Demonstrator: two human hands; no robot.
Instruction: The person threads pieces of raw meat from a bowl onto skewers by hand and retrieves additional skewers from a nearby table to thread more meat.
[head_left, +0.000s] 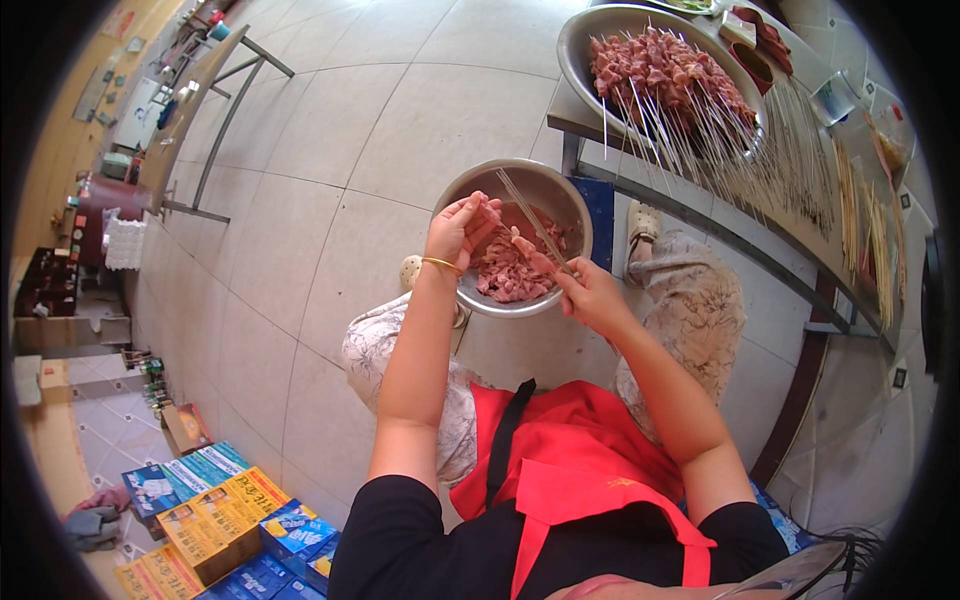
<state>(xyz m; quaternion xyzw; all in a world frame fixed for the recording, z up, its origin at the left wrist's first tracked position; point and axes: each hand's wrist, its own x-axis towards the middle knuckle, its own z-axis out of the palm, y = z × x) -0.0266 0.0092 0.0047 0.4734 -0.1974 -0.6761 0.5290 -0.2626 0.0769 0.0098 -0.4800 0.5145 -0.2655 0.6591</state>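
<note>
A metal bowl (577, 217) with pieces of raw meat (510, 274) stands low in front of me. Above its left side, my left hand (463, 225) pinches a piece of raw meat between thumb and fingers. My right hand (594, 296), at the bowl's lower right rim, grips several thin metal skewers (529, 212) that slant up to the left over the bowl. Pieces of meat (534, 253) sit on a skewer held by the same hand; its tip is close to the meat in my left hand.
On the metal-framed table (814, 262) at right, a large metal basin (574, 56) holds many meat skewers. Bare metal skewers (799, 150) and wooden sticks (877, 247) lie beside it. Yellow and blue cartons (225, 517) are stacked at lower left. Another table (195, 90) stands at upper left.
</note>
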